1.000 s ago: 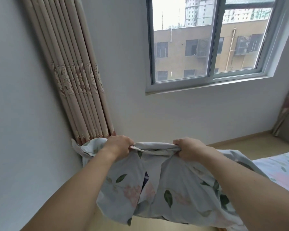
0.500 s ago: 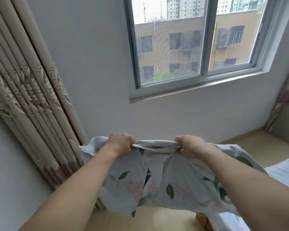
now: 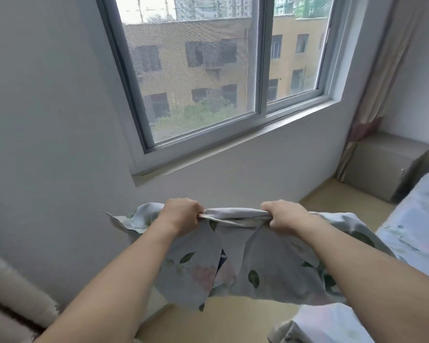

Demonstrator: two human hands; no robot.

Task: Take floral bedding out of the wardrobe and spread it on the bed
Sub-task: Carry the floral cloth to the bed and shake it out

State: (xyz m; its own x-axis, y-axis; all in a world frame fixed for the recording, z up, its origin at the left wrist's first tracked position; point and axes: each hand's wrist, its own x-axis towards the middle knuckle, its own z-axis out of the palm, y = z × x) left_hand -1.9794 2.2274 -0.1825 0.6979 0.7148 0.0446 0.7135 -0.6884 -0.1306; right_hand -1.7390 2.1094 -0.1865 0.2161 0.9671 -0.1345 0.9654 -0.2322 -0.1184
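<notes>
The floral bedding (image 3: 265, 268), pale grey-blue with green leaves and pink blooms, hangs in front of me at chest height. My left hand (image 3: 181, 214) grips its bunched top edge on the left, and my right hand (image 3: 285, 216) grips the same edge on the right, about a forearm's width apart. The cloth drapes down between my arms and trails to the right over the bed (image 3: 416, 226), which wears a similar floral sheet. The wardrobe is out of view.
A window (image 3: 223, 78) with a grey frame fills the wall ahead. A beige nightstand (image 3: 384, 167) stands in the right corner under a curtain (image 3: 377, 78). Another curtain's hem (image 3: 13, 298) shows at the lower left. Wooden floor (image 3: 223, 320) lies between wall and bed.
My view has swung to the right: the left curtain slid nearly out of sight, and the nightstand and more of the bed came in. Both hands keep the same hold on the bedding.
</notes>
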